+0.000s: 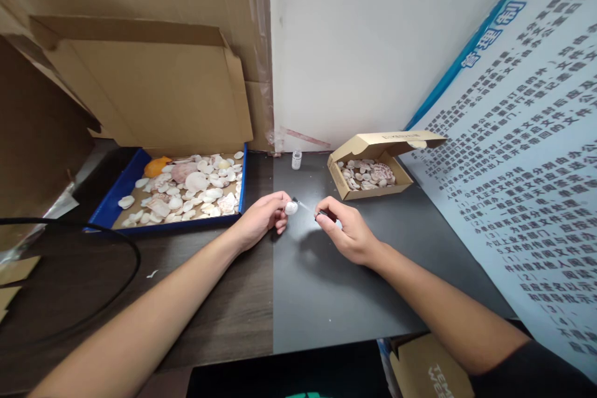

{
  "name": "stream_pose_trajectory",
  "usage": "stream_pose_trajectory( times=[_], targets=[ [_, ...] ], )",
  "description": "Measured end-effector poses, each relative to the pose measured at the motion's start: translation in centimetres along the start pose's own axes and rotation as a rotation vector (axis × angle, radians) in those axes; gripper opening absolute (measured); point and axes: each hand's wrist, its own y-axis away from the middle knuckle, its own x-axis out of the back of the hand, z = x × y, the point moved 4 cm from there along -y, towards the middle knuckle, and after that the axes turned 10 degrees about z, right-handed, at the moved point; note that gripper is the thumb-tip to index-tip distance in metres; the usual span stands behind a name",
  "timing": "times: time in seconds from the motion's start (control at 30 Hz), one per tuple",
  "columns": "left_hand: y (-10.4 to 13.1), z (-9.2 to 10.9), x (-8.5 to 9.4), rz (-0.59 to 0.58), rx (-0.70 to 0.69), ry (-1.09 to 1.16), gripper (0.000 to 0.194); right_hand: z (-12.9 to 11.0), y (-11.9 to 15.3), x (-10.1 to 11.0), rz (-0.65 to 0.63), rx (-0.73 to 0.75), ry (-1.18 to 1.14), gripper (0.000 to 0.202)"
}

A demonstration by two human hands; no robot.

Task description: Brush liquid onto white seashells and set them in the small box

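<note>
Between the fingertips of my left hand [265, 217] is a small white seashell [291, 208], held up over the grey mat. My right hand [347, 230] pinches the dark end of a thin brush [306, 206]; its pale, see-through stem points left, and its dark tip is at the shell's upper edge. Whether the tip touches the shell is hard to tell. Behind both hands stands a small bottle [296, 160] with a white label, upright. Left of my left hand lies an open blue-sided box [97, 211] full of shells [196, 181].
A smaller cardboard box [373, 191] with its lid raised holds more shells at the back right. A black cable [133, 249] loops over the table's left side. Cardboard and a white panel [345, 43] rise behind; a printed sheet [513, 155] stands along the right.
</note>
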Motion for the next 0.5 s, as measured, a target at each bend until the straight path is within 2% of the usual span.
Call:
stream_pose_trajectory(
  times=[0.23, 0.5],
  targets=[
    [0.01, 0.05, 0.01, 0.007, 0.002, -0.018, 0.015, 0.30, 0.00, -0.15, -0.010, -0.044, 0.051, 0.028],
    [-0.10, -0.11, 0.11, -0.008, -0.011, -0.030, 0.015, 0.07, 0.14, -0.35, -0.053, -0.031, 0.011, 0.020]
  ],
)
